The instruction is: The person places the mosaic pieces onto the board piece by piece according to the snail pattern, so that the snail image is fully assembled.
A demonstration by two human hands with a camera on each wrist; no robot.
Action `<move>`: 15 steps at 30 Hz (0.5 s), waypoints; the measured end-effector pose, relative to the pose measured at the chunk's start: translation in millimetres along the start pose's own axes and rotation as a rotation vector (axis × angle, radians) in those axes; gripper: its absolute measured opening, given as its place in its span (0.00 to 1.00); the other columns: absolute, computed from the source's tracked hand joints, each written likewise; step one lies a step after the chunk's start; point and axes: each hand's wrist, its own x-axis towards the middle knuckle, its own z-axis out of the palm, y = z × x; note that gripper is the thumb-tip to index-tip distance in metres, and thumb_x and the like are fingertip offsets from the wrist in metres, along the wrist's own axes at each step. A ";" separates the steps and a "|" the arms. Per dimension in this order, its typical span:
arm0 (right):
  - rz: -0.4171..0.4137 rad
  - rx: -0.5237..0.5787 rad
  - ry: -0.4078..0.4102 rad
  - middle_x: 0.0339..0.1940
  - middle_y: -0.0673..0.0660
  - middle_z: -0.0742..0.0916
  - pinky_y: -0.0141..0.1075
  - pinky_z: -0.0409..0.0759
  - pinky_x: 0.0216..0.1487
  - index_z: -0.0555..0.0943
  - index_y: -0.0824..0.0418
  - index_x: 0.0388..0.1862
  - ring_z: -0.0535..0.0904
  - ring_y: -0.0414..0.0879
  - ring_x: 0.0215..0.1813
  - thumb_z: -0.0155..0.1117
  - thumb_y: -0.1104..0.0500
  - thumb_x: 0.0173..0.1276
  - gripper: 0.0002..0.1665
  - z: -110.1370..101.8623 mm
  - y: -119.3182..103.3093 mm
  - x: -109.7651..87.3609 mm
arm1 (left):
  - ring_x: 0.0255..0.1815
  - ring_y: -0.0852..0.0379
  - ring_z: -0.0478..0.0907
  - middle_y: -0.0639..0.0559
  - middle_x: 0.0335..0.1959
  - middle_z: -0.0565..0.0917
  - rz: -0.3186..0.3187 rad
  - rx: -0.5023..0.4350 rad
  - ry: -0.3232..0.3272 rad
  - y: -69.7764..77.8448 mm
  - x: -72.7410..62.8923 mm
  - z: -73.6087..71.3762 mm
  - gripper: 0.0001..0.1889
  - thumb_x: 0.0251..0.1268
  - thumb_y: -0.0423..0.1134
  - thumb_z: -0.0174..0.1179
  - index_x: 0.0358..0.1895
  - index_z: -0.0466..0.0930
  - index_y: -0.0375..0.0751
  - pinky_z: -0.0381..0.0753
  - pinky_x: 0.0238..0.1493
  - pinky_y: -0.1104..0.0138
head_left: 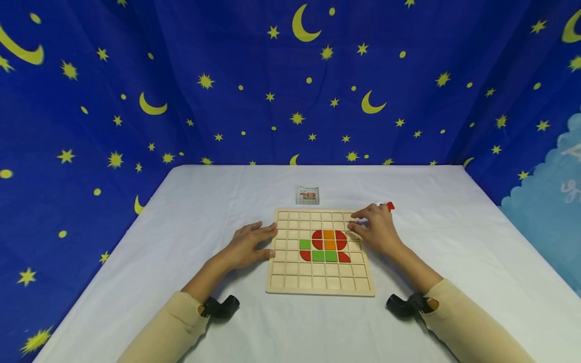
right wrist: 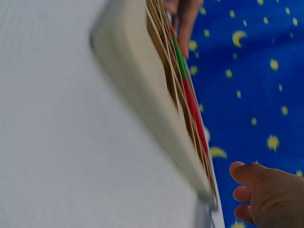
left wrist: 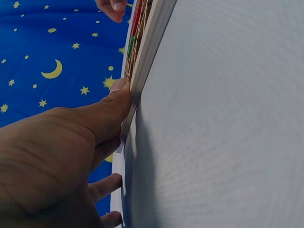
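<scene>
Pale wood, probably light and stiff: I'd grip the grid board (head_left: 305,282), flat on the white cloth (head_left: 454,227), by its rims. The left hand (head_left: 248,245) touches its left edge, fingers spread; the right hand (head_left: 379,229), fingertips apart, appears to hold nothing.

The square board (head_left: 290,283) is pale wood tan, patterned with a grid of squares, and its flat pieces come in three plain colours: rounded red pieces (head_left: 317,240) flank orange pieces (head_left: 329,240), with green squares (head_left: 324,256) and further red below, while a loose piece (head_left: 391,206) is also red. The small card (head_left: 307,195) repeats red, orange and green over a fine grid. Around these, the tablecloth (head_left: 308,327) is plain white, the sleeves (head_left: 168,327) beige, the wrist mounts (head_left: 223,307) black, and the deep blue curtain (head_left: 245,50) carries yellow moons, stars and dots.
</scene>
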 end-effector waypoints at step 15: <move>0.260 -0.122 0.002 0.38 0.67 0.82 0.53 0.60 0.45 0.84 0.66 0.41 0.66 0.62 0.45 0.67 0.52 0.59 0.18 -27.7 61.5 -9.4 | 0.75 0.36 0.50 0.49 0.73 0.62 0.008 -0.001 0.003 0.9 0.0 -0.1 0.33 0.62 0.50 0.60 0.69 0.64 0.42 0.46 0.69 0.37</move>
